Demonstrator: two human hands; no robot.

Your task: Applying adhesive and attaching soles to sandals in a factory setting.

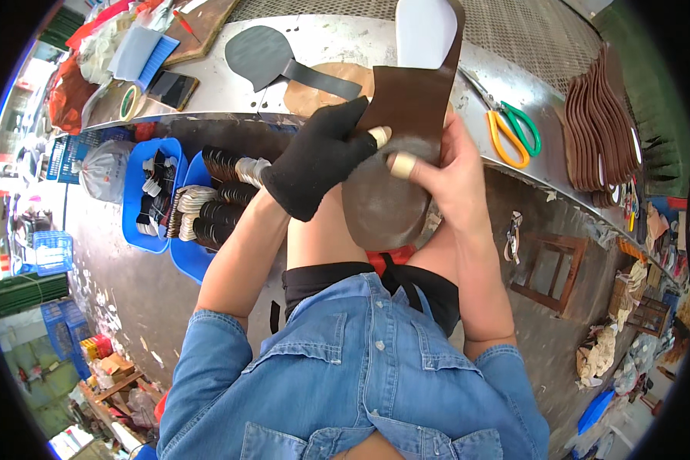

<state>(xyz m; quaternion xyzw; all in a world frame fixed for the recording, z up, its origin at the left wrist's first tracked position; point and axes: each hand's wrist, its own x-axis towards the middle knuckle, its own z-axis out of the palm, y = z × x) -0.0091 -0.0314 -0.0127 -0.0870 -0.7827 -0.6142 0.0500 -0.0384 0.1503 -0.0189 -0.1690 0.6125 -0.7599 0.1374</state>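
Between my two hands is a dark brown leather piece (414,96), its rounded, shinier lower end hanging over my lap. A white rounded panel (425,32) shows at its far end. My left hand (320,157), in a black glove with tape round the bare thumb tip, grips the left edge. On the right edge, my bare right hand (454,172) is closed, its taped thumb over the near face and its fingers partly hidden behind. A grey-green round leather piece with a strap (259,58) lies on the bench left of the hands, over a tan round piece (314,88).
Orange- and green-handled scissors (514,134) rest on the metal bench (345,42) at right, before a stack of brown leather pieces (602,119). A phone (172,90) and tape roll (132,103) lie at left. Blue bins (152,241) of cut pieces stand below; a wooden frame (552,272) is on the floor.
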